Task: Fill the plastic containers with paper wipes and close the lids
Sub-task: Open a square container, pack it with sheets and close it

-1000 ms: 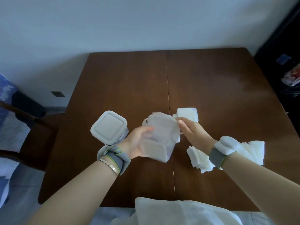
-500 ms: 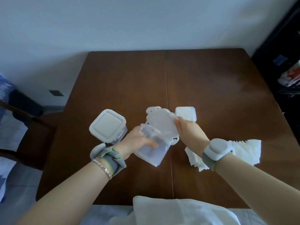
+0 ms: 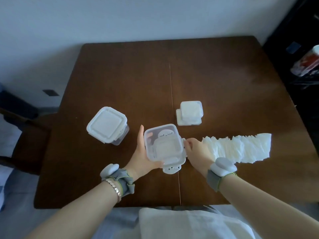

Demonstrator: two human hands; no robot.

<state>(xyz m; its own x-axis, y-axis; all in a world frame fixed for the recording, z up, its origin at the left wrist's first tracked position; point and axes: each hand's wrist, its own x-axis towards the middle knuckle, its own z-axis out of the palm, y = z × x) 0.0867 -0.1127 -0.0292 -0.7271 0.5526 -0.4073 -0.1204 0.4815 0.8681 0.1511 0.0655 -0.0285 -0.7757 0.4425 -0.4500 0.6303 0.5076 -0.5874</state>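
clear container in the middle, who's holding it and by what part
The left hand cups the clear square plastic container by its left wall; the right hand pinches its right-side lid latch.

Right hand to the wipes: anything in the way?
Nothing visible. The wipes lie on the table just right of the right hand, whose fingers touch the side flap of the container that the left hand holds. The closed container stands to the left, the small container further back.
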